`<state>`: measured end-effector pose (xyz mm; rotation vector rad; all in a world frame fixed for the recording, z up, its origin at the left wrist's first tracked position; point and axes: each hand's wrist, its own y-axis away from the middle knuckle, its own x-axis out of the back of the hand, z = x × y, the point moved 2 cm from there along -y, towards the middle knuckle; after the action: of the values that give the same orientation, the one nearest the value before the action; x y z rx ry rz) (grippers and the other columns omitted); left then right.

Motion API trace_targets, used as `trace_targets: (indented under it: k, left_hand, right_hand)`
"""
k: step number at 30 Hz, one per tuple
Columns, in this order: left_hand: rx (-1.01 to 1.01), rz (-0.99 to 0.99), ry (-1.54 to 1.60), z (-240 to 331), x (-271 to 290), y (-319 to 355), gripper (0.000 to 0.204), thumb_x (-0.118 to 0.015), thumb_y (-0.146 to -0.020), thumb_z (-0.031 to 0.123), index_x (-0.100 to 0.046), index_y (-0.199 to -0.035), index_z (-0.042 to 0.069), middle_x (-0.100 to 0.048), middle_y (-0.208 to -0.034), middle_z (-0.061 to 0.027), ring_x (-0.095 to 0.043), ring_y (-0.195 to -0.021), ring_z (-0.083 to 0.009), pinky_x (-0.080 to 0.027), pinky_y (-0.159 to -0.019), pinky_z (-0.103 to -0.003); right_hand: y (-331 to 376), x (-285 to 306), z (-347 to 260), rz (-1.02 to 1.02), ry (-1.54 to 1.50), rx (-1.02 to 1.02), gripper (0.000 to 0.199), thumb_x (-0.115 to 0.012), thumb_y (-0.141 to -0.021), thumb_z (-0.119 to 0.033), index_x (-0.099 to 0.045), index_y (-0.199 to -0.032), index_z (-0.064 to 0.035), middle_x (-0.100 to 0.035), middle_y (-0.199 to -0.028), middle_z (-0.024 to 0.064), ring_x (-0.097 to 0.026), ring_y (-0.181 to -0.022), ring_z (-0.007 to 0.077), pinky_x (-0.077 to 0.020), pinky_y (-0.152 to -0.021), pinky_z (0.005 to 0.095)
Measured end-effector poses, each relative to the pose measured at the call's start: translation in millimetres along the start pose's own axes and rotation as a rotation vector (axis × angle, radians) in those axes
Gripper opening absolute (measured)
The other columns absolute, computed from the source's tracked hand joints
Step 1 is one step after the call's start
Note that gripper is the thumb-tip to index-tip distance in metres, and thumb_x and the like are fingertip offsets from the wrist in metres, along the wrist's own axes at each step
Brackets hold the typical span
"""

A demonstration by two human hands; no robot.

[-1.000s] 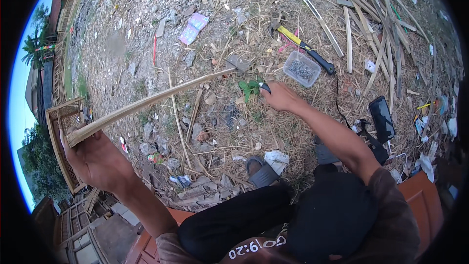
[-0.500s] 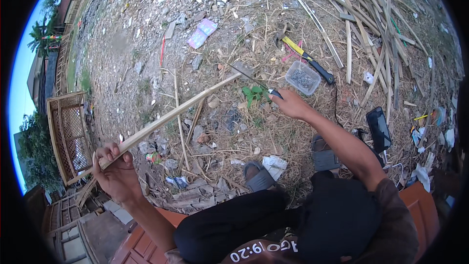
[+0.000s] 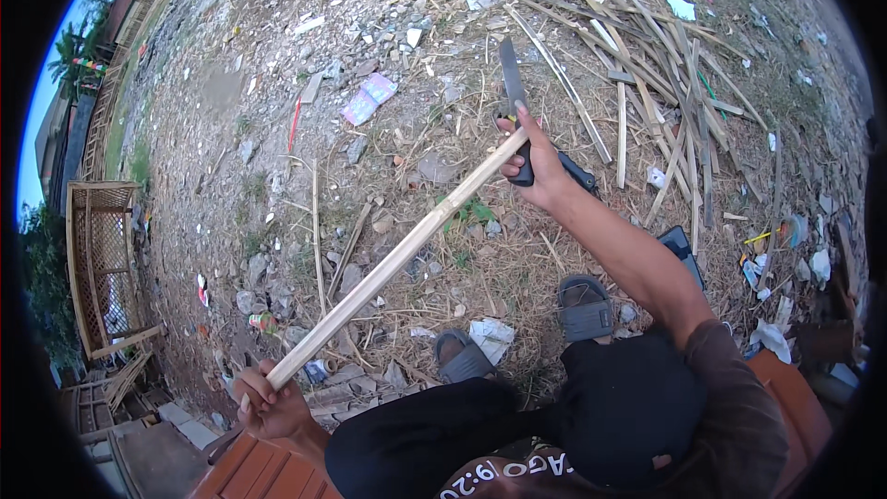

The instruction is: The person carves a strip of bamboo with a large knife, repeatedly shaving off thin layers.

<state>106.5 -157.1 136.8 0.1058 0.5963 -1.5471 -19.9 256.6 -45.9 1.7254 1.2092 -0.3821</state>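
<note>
Fingers of the left hand (image 3: pixel 277 409) curl round the lower end of one long wooden strip (image 3: pixel 388 268), which slants up and rightward beyond the person's knees. Closed on the black handle of one knife (image 3: pixel 512 76), the right hand (image 3: pixel 547 171) meets the strip's upper end; whether it grips that too cannot be told. Two grey sandals (image 3: pixel 588 314) are on two feet. One pink packet (image 3: pixel 370 99) and one thin red stick (image 3: pixel 295 126) lie farther off. Piled strips (image 3: pixel 682 92) at upper right are too tangled to count.
</note>
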Motion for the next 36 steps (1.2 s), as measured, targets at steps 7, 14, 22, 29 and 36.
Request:
trace_targets:
  k: [7, 14, 22, 29, 36]
  left_hand:
    - [0.207, -0.134, 0.261, -56.3, 42.5, 14.7, 0.039, -0.054, -0.088, 0.045, -0.056, -0.077, 0.008, -0.057, -0.091, -0.0092, -0.055, -0.081, -0.0235, -0.049, -0.069, -0.036]
    - [0.653, -0.377, -0.843, -45.7, 11.0, -93.7, 0.051, -0.063, -0.087, 0.031, -0.052, -0.129, 0.003, -0.059, -0.12, -0.009, -0.058, -0.107, -0.0194, -0.044, -0.095, -0.034]
    - [0.362, -0.94, -0.51, -89.3, -215.0, -202.0, 0.059, -0.063, -0.093, 0.027, -0.037, -0.14, 0.003, -0.061, -0.113, -0.0144, -0.059, -0.107, -0.021, -0.047, -0.092, -0.036]
    - [0.117, -0.677, -0.324, -107.4, -232.7, -204.0, 0.048, -0.067, -0.089, 0.016, -0.041, -0.127, 0.002, -0.07, -0.09, -0.0123, -0.069, -0.078, -0.0193, -0.055, -0.073, -0.031]
    - [0.291, -0.67, -0.382, -132.2, -227.4, -180.7, 0.032, -0.072, -0.084, 0.007, -0.054, -0.109, -0.001, -0.07, -0.085, -0.0089, -0.066, -0.077, -0.0139, -0.052, -0.07, -0.027]
  right_hand:
    - [4.5, -7.5, -94.4, -0.084, -0.013, 0.283, 0.04, -0.072, -0.083, -0.043, -0.052, -0.094, -0.0104, -0.058, -0.074, 0.0008, -0.047, -0.051, 0.0061, -0.0387, -0.044, 0.0214]
    - [35.2, -105.8, -130.2, -0.234, 0.482, 0.582, 0.046, -0.078, -0.077, -0.045, -0.054, -0.093, -0.0101, -0.058, -0.068, -0.0004, -0.054, -0.056, 0.0072, -0.0433, -0.051, 0.0232]
    - [74.1, -228.0, -141.9, -0.646, 0.829, 0.695, 0.047, -0.08, -0.076, -0.041, -0.054, -0.094, -0.0054, -0.058, -0.07, 0.0002, -0.062, -0.062, 0.0093, -0.0504, -0.055, 0.0223]
    - [77.7, -243.9, -143.4, -0.696, 0.821, 0.826, 0.049, -0.086, -0.07, -0.039, -0.053, -0.083, -0.0054, -0.051, -0.068, -0.0028, -0.05, -0.064, 0.0062, -0.0429, -0.054, 0.0225]
    - [67.4, -213.1, -139.3, -0.607, 0.663, 0.782, 0.052, -0.086, -0.069, -0.038, -0.047, -0.082, -0.0067, -0.048, -0.067, -0.002, -0.052, -0.056, 0.0089, -0.0454, -0.05, 0.0245]
